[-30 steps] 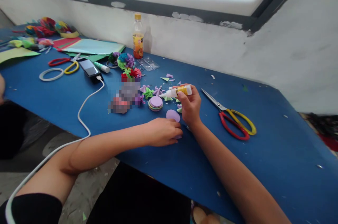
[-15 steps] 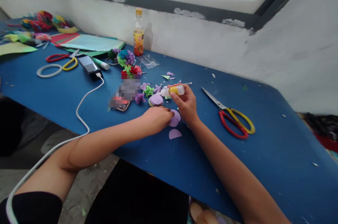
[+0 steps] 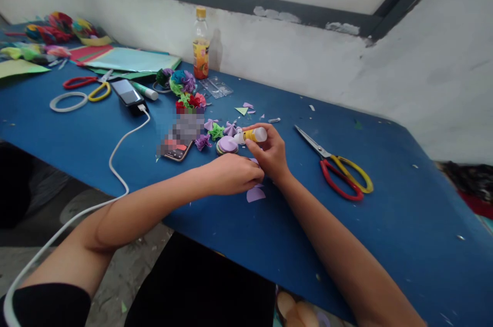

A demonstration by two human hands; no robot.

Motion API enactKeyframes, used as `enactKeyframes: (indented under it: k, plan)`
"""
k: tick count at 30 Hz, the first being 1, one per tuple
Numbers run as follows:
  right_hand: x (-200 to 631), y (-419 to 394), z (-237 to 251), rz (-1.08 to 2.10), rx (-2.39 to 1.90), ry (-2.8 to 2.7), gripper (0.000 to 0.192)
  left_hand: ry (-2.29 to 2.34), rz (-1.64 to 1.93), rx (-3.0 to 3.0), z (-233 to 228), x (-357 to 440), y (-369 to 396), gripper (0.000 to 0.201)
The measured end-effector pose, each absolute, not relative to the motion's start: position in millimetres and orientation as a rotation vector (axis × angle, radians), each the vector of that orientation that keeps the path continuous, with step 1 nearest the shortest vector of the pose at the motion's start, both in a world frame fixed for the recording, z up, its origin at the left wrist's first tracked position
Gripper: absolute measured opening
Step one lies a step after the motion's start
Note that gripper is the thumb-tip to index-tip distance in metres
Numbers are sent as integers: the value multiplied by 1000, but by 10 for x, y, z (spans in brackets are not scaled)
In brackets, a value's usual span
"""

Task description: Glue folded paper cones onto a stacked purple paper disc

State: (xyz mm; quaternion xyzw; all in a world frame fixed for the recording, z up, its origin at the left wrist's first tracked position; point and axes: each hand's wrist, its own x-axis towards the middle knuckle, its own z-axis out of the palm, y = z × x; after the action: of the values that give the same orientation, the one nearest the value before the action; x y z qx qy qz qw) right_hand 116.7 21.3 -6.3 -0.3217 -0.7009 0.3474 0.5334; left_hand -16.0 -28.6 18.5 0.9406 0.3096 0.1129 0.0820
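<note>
My right hand is wrapped round a small white glue bottle with a yellow label, held on its side with its narrow end pointing left. Just below, my left hand is closed over a purple paper circle, fingers bent down onto it and covering most of it. A purple half-round paper piece lies on the table under that hand. Left of the bottle's tip sits a short stack of paper circles, purple on top. Purple and green folded paper flowers lie beside the stack.
Large scissors with red and yellow handles lie open on the blue table at right. A juice bottle stands by the wall. Phones, a white cable, a glue stick, and paper sheets are at left.
My left hand has moved slightly right and down, now hiding most of the purple circle. The glue bottle in my right hand has shifted slightly left.
</note>
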Motion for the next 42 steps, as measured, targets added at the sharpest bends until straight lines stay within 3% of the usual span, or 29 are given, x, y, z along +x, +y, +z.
enactKeyframes:
  k: [12, 18, 25, 29, 42]
  plan:
    - [1153, 177, -52, 732, -795, -1733, 22, 691, 412, 2805, 181, -153, -323, 11]
    - [1166, 170, -23, 833, -762, -1750, 21, 561, 574, 2192, 496, -407, -297, 12]
    - [1153, 162, -12, 713, -821, -1743, 18, 1415, 1195, 1913, 571, -876, 49, 16]
    - [1151, 168, -23, 796, -836, -1719, 20, 1629, 1006, 1889, 450, -1016, 217, 11]
    - [1144, 207, -58, 808, -798, -1624, 20, 1472, 889, 1715, 396, -912, 247, 9]
